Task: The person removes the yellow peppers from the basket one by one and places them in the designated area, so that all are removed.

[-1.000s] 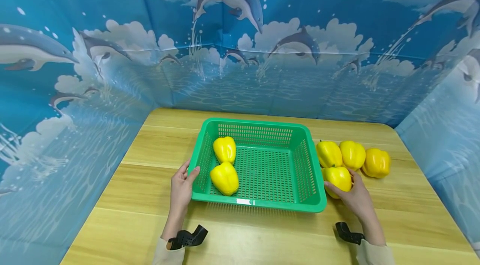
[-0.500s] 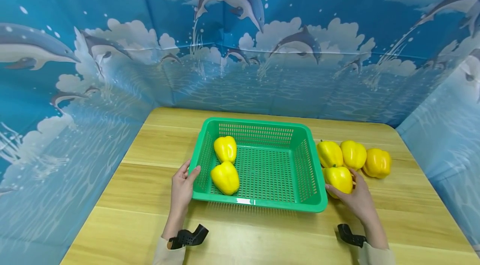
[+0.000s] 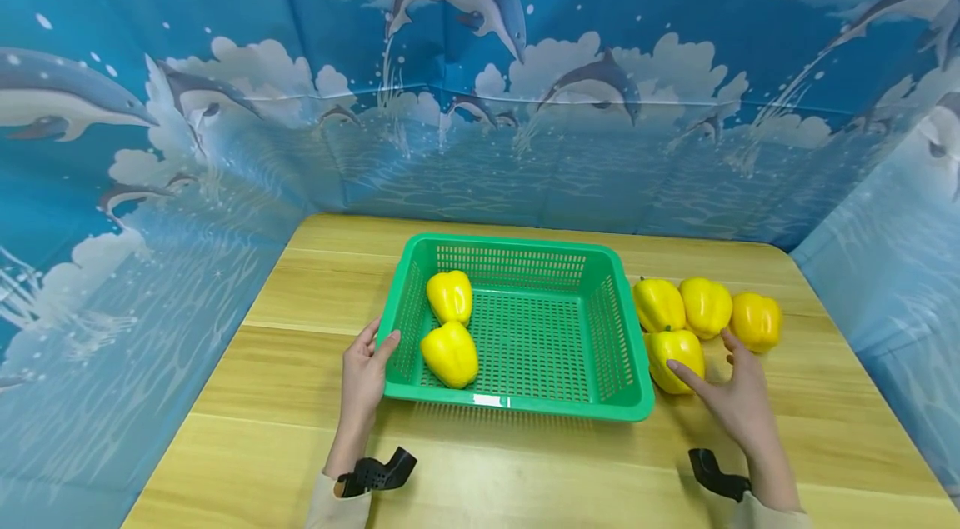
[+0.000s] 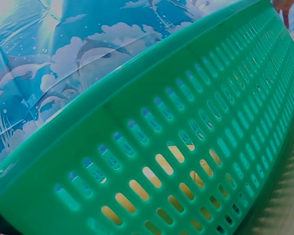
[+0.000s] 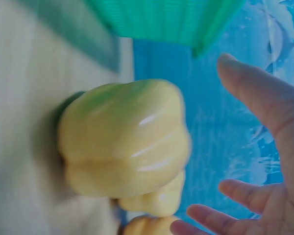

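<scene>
A green plastic basket (image 3: pixel 525 411) with slotted walls stands on the table. My left hand (image 3: pixel 364 375) grips its left rim, thumb on top and fingers down the outer side. Two yellow bell peppers lie inside: a rear pepper (image 3: pixel 450 297) and a front pepper (image 3: pixel 450 356). To the right of the basket, my right hand (image 3: pixel 738 396) is spread beside a yellow bell pepper (image 3: pixel 677 360) on the table. In the right wrist view, a gap shows between the fingers and that pepper (image 5: pixel 125 139).
Behind the nearest loose pepper lie three more yellow peppers: one by the basket (image 3: pixel 658 304), a middle one (image 3: pixel 706 307) and one farthest right (image 3: pixel 755 321). A dolphin-print curtain (image 3: pixel 480 154) surrounds the wooden table (image 3: pixel 247 429) at the back and sides.
My right hand has let go of the near pepper and drawn back to the right, its fingers spreading. The left hand and the basket have stayed in place.
</scene>
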Demonstrator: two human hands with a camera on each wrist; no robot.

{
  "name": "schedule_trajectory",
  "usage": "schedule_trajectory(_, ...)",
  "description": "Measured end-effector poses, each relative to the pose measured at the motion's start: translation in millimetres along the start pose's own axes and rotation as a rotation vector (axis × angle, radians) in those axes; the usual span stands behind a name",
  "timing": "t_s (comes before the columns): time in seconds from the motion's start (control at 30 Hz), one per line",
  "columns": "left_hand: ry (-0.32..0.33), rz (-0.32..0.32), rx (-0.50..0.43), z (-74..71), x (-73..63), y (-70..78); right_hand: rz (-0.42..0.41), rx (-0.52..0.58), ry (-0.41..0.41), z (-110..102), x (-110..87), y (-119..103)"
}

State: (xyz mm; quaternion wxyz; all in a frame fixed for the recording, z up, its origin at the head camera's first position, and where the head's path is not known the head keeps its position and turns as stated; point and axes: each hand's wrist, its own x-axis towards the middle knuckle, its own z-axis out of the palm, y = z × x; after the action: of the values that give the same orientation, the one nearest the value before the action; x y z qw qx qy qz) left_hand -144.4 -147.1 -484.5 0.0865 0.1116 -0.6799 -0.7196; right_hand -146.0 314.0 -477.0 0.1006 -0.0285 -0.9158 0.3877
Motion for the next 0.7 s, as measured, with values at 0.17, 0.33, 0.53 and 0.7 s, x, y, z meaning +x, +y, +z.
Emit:
schedule_trajectory(0.17,-0.002,0.001,0.002,0.1,0.2,0.0,-0.019,0.039,0.092,-9,-0.8,-19)
schedule_trajectory(0.33,-0.006,0.002,-0.007,-0.2,0.3,-0.3,-0.092,0.004,0.158,-14,0.7,-39)
schedule_trajectory(0.53,-0.005,0.003,-0.005,0.4,0.1,-0.6,-0.201,0.006,0.128,-15,8.1,-71)
schedule_trajectory(0.7,-0.002,0.010,-0.004,0.3,-0.4,-0.1,-0.312,0.031,0.062,-9,18.1,-100)
